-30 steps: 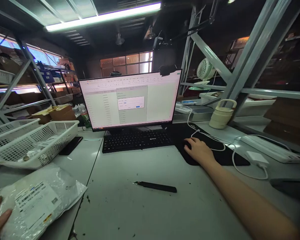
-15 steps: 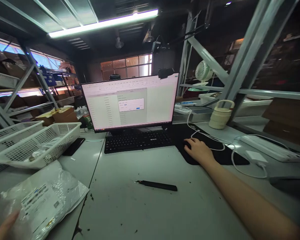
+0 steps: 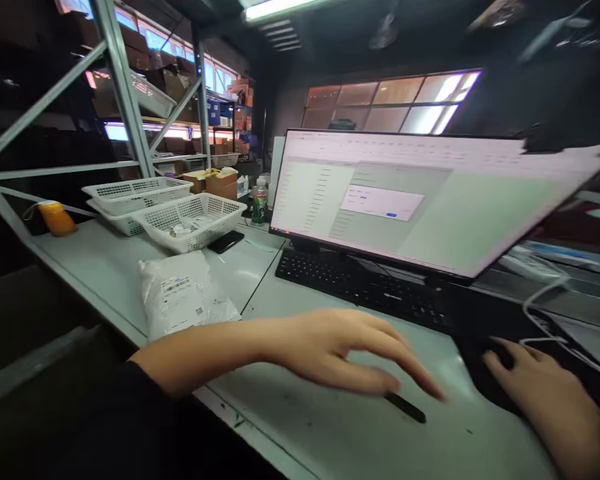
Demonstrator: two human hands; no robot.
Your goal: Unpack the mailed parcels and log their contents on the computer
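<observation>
My left hand hovers over the black utility knife, thumb and fingers apart, slightly blurred. The hand hides the blade end of the knife, and I cannot tell whether it touches it. My right hand rests on a dark computer mouse on the black mouse pad. To the left, partly behind my left forearm, lies a white plastic mailer bag with a printed label.
A wide monitor showing a small dialog box stands behind the black keyboard. White baskets, a phone and a green-labelled bottle occupy the left back. White cables run on the right.
The view has turned left. My left hand has left the mailer bag and moved right across the table to above the utility knife. My right hand is still on the mouse.
</observation>
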